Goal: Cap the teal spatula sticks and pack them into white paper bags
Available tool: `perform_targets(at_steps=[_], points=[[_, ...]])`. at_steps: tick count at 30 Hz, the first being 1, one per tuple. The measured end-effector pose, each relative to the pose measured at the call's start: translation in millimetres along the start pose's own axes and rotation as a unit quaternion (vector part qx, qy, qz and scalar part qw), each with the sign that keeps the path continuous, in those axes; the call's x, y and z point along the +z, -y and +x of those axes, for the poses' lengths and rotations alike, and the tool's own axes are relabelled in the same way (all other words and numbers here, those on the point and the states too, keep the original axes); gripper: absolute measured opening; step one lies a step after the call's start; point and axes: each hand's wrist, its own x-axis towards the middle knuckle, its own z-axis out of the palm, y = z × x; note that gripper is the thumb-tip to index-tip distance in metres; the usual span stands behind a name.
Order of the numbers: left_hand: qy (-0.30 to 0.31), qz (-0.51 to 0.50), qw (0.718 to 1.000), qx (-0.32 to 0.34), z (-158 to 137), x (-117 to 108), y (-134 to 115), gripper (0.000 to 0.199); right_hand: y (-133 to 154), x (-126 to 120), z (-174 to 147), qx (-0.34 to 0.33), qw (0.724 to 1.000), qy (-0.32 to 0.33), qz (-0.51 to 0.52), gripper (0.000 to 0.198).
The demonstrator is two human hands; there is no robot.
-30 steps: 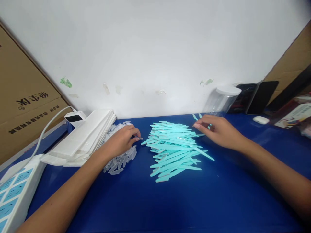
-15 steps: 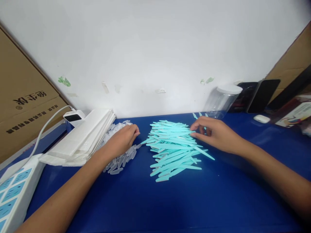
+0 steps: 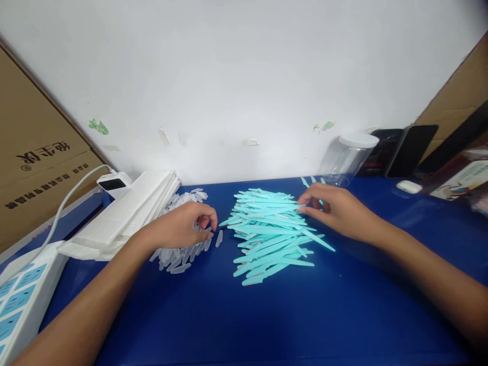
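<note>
A heap of turquoise eyebrow razors [image 3: 267,234] lies in the middle of the blue table, most of them pointing sideways. At its right edge my right hand [image 3: 324,203] pinches the end of one razor between thumb and fingers. Left of the heap is a pile of small translucent plastic caps [image 3: 179,256]. My left hand [image 3: 186,223] hovers over these caps, its fingers curved and the thumb apart from them, with nothing visible between. One loose cap [image 3: 219,238] lies just right of its fingertips.
White paper sleeves [image 3: 125,213] are stacked left of the caps, near a white device [image 3: 114,184] with a cable. A power strip [image 3: 26,295] lies at the front left. Behind my right hand stand a clear jar [image 3: 348,157] and a few more razors; a white case [image 3: 409,186] is farther right.
My left hand has drawn back slightly left and down, and its closed fingers have parted. A loose cap now shows beside it. My right hand stays at the heap's edge.
</note>
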Motion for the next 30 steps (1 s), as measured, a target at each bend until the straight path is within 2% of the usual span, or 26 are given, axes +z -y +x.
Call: perform_targets(at_steps=[4, 8, 13, 18, 24, 30], points=[[0.048, -0.040, 0.998, 0.007, -1.2, -0.5, -6.8, 0.016, 2.7, -1.9, 0.7, 0.001, 1.000, -0.005, 0.010, 0.032], [0.074, -0.019, 0.997, -0.002, 2.2, 2.0, -7.9, 0.023, 5.6, -3.1, 0.8, -0.005, 0.999, -0.033, 0.017, 0.030], [0.083, 0.007, 0.996, -0.008, 1.3, 7.5, -4.3, 0.023, 10.0, -3.7, 0.3, 0.027, 0.997, -0.064, 0.034, 0.029], [0.074, -0.021, 0.997, -0.008, -3.0, 10.1, -5.2, 0.023, 11.4, -2.7, 0.4, 0.064, 0.991, -0.069, 0.097, 0.032], [0.029, -0.170, 0.985, -0.015, -0.1, 3.2, -20.2, 0.029, 24.5, -4.4, 0.8, 0.087, 0.972, -0.089, 0.198, 0.032], [-0.041, -0.351, 0.935, -0.027, 3.4, 10.7, -27.3, 0.032, 39.2, -9.1, -2.4, 0.082, 0.958, -0.128, 0.242, 0.028]])
